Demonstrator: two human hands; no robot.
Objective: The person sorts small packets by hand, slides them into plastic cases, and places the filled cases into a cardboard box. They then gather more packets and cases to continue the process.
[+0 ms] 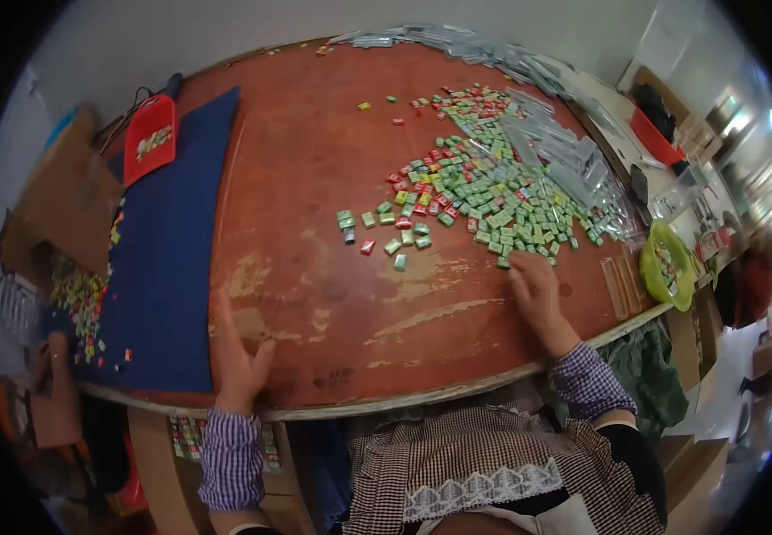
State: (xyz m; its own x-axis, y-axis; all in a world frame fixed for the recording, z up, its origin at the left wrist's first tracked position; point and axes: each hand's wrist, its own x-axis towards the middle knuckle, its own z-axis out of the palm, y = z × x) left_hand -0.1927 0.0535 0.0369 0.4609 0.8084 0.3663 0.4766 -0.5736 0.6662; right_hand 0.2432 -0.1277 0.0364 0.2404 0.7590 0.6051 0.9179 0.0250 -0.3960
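My left hand (pixel 243 366) is over the bare left part of the red-brown table (pixel 305 160), near its front edge. Its fingers are stretched out, the thumb stands apart, and nothing is in it. At the near edge of a pile of small wrapped sweets (pixel 502 218), my right hand (pixel 537 292) rests with loosely bent fingers, thumb apart. A green sweet (pixel 503 262) lies just beside its fingertips. Most sweets are green, with red and yellow ones among them. Several loose ones (pixel 400 262) are spread left of the pile.
Clear plastic strips (pixel 573 174) lie over the pile's right side, more along the back. A yellow-green basket (pixel 655 267) stands at the right edge. At left are a blue cloth (pixel 167 267), a red dustpan (pixel 148 143), a cardboard box (pixel 69 192) and another person's hand (pixel 57 361).
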